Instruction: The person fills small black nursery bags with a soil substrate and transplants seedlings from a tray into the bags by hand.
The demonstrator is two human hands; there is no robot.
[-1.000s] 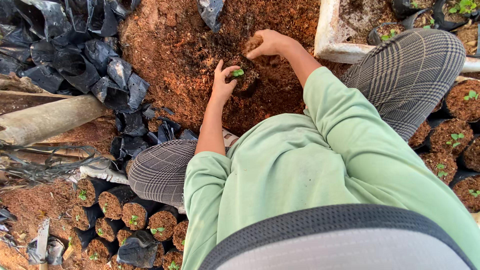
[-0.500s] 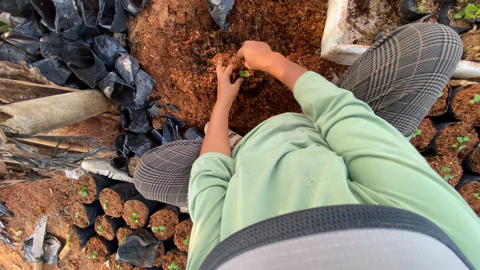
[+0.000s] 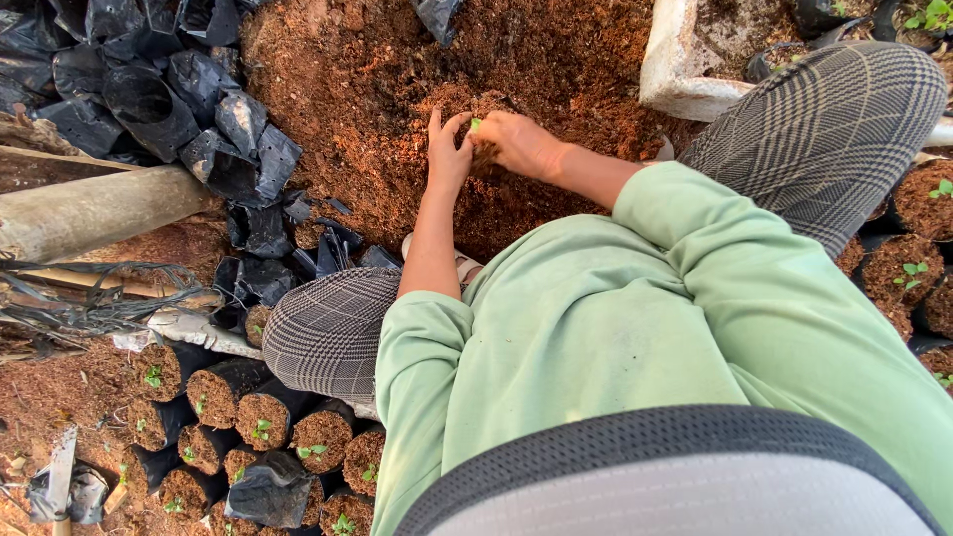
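Nearest the camera, at the person's left knee, a cluster of filled black nursery bags (image 3: 263,437) stands packed together on the ground, each topped with brown soil and most showing a tiny green sprout. More filled bags (image 3: 918,268) sit on the right side, beyond the right knee.

Farther out, both forearms reach forward from pale green sleeves and meet over a broad mound of reddish-brown potting soil (image 3: 397,69). The left hand (image 3: 449,154) stands with its fingers raised and slightly spread, palm turned toward the right hand, its fingertips touching the soil and cupping one side of a small seedling (image 3: 476,124). The right hand (image 3: 516,142) is curled, its fingers bent down into the soil just beside the sprout; whether it pinches the stem or only presses the soil around it cannot be told, since the fingertips are hidden.

The seedling lies between the two hands, at their fingertips, only its green leaf tip showing above the brown. It stands roughly upright, so its long axis runs up out of the mound. Both hands are about equally near, with the right hand's knuckles covering its base from the right and the left hand closing the gap from the left.

Beyond the mound, to the left, lies a heap of empty, crumpled black bags (image 3: 149,99); at the far right, a white tray (image 3: 675,79) holds more soil.
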